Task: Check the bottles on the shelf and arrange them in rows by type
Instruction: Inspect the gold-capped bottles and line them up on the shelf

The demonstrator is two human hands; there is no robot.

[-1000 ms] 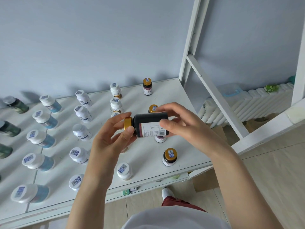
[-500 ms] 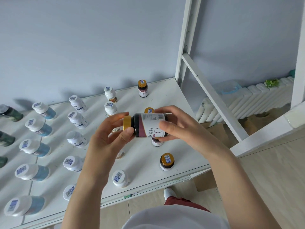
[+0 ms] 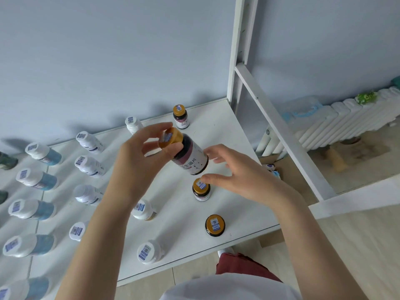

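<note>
My left hand [image 3: 138, 161] pinches the gold cap of a dark bottle [image 3: 188, 155] with a white and pink label, holding it tilted above the white shelf [image 3: 233, 135]. My right hand [image 3: 236, 172] is off the bottle, fingers spread and relaxed just to its right. Below it stand three more dark gold-capped bottles: one [image 3: 201, 189] under my right thumb, one [image 3: 214, 225] near the front edge, one [image 3: 180, 116] at the back. White bottles [image 3: 88, 165] form rows in the middle, and blue-tinted white-capped bottles [image 3: 36, 179] form a row at the left.
A white upright post [image 3: 240, 50] and a diagonal brace [image 3: 281, 131] bound the shelf's right end. A white radiator [image 3: 346, 120] stands on the floor beyond. Dark green bottles [image 3: 7, 162] show at the far left edge. The wall runs behind the shelf.
The bottle has turned from lying sideways in both hands to tilted with its cap up. My right hand has let go of it and opened. The left hand now holds it alone.
</note>
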